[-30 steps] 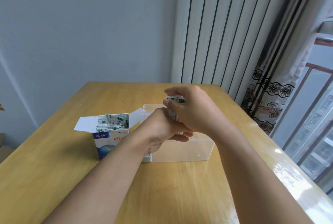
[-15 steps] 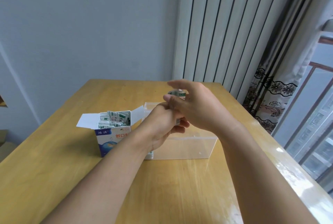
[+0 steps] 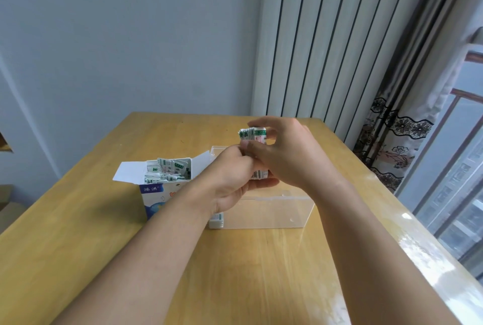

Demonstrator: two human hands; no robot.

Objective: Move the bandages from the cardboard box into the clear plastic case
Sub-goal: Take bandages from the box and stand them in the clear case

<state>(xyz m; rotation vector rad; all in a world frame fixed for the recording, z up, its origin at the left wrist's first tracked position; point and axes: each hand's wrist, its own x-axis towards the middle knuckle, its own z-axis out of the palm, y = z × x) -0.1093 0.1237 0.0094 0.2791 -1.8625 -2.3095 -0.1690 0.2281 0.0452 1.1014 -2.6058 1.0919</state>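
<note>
Both hands met above the clear, open-topped rectangular plastic case, which stood on the light wooden table. The left hand curled its fingers around the lower part of an upright stack of white, green-printed wrapped bandages, with its thumb lying beneath the stack's lower end. The right hand pinched the stack's upper part, its forefinger arched over the top edge and its thumb pressed against the near face; the other right fingers were hidden behind the hand. The stack was held above the rear left portion of the case, clear of its rim. A few white wrapped bandages stood inside the case at its near left corner. Just left of the case, apparently touching it, stood the blue-and-white cardboard box, its white flaps folded outward and more loose wrapped bandages heaped untidily within it. Beyond the case's right side hung a white curtain with dark vertical stripes.
</note>
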